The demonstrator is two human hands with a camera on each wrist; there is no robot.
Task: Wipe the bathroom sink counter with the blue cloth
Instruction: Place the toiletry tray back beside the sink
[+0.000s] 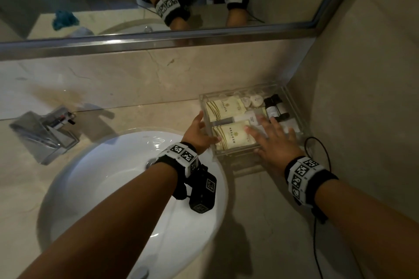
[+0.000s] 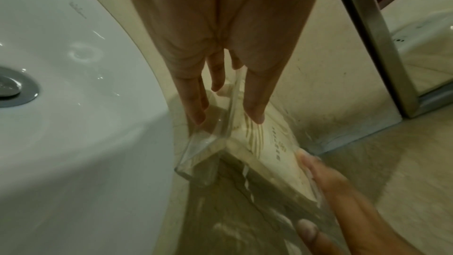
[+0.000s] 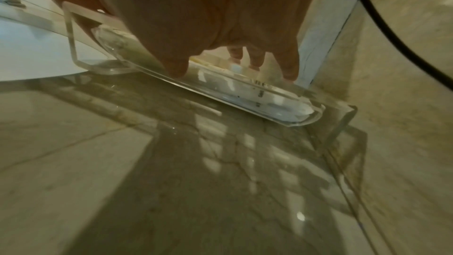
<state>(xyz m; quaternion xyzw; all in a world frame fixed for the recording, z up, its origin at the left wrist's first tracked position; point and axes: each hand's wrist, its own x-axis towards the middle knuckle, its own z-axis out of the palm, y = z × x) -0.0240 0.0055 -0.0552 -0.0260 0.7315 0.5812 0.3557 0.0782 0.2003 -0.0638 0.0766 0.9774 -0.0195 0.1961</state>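
The blue cloth [image 1: 64, 20] shows only as a reflection in the mirror, crumpled on the counter left of the sink. Both hands are at a clear acrylic tray [image 1: 292, 106] of toiletries in the counter's back right corner. My left hand [image 1: 203, 130] lies along the tray's left wall [image 2: 234, 104], its straight fingers [image 2: 196, 111] on one side of the wall and its thumb on the other. My right hand [image 1: 272, 140] is spread flat over the tray's front part, with its fingertips [image 3: 256, 63] inside and the thumb [image 3: 177, 69] against the front wall.
The white basin [image 1: 108, 179] sits just left of the tray, with the chrome tap [image 1: 45, 133] behind it. The side wall [image 1: 362, 120] stands close on the right. A black cable [image 1: 326, 156] hangs from my right wrist. The beige counter [image 3: 122, 172] stretches out in front of the tray.
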